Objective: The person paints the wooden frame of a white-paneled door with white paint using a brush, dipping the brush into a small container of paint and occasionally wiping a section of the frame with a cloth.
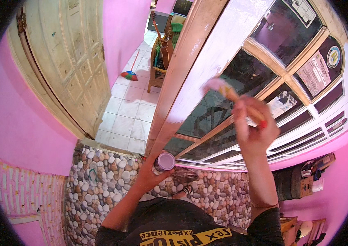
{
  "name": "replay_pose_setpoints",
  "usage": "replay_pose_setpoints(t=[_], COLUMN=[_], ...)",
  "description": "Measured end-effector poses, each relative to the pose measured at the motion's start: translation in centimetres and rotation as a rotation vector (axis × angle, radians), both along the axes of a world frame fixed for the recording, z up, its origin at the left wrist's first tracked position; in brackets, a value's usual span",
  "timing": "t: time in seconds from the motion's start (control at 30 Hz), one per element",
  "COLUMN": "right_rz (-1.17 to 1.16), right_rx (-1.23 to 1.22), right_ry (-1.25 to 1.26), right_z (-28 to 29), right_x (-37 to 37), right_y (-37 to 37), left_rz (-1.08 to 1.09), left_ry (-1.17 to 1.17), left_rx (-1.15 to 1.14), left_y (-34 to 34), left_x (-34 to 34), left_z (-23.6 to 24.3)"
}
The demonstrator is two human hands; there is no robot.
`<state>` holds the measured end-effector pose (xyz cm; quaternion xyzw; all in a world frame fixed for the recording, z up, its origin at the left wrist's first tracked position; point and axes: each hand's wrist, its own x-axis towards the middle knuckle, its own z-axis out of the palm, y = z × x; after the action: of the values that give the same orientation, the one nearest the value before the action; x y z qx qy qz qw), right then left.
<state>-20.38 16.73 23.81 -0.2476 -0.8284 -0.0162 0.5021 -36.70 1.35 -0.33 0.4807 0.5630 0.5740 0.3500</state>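
My right hand is closed round the wooden handle of a paintbrush. Its pale, paint-coated bristles are at the edge of a wooden window frame, close to the glass; whether they touch is blurred. White-lilac paint covers much of that upright, while its lower end and several crossbars show bare brown wood. Low down beside the door post, my left hand grips a small round paint can holding light purple paint. Some of my left fingers are hidden behind the can.
An open, worn panelled door stands at left. Through the doorway are white floor tiles, a broom, a guitar and a chair. Papers and stickers are on the panes. Boxes sit at right.
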Motion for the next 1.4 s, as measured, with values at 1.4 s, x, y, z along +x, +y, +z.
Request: replay_pose_setpoints(t=[1.4], right_rz=[0.345], right_rx=[-0.770], right_ry=[0.103], right_z=[-3.1], right_x=[1.9], right_y=[-4.3], left_rz=[0.004], left_ry=[0.043], left_rx=[0.101], left_y=[0.7], left_x=[-0.6], left_z=[1.4])
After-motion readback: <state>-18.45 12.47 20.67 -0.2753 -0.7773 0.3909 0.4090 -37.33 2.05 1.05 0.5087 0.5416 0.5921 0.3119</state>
